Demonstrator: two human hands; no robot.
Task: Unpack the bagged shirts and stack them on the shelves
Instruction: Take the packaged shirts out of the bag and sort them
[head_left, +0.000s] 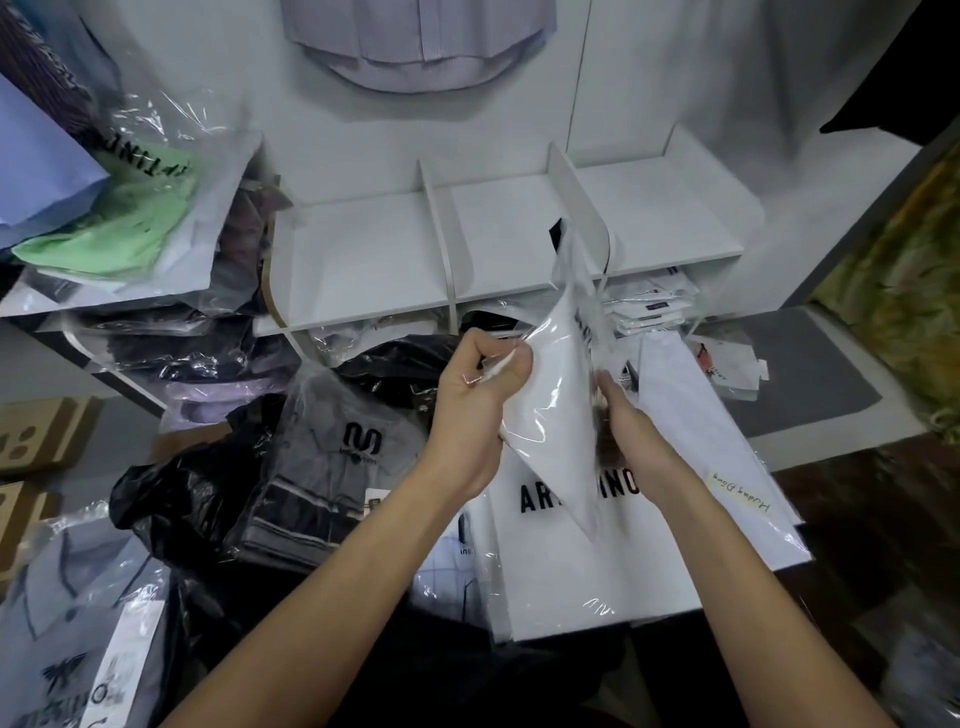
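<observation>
With our left hand (480, 371) clamped on the clear bag (553, 395) and our right hand (621, 415) gripping its other side, we should peel the film apart evenly, sparing the white shirt (545, 364)

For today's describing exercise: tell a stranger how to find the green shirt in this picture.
Start at the white shelf unit with upright dividers against the wall, then look left to the heap of plastic-wrapped clothes beside it. The green shirt lies near the top in a clear bag, under a blue garment. It is the only bright green item there.
</observation>
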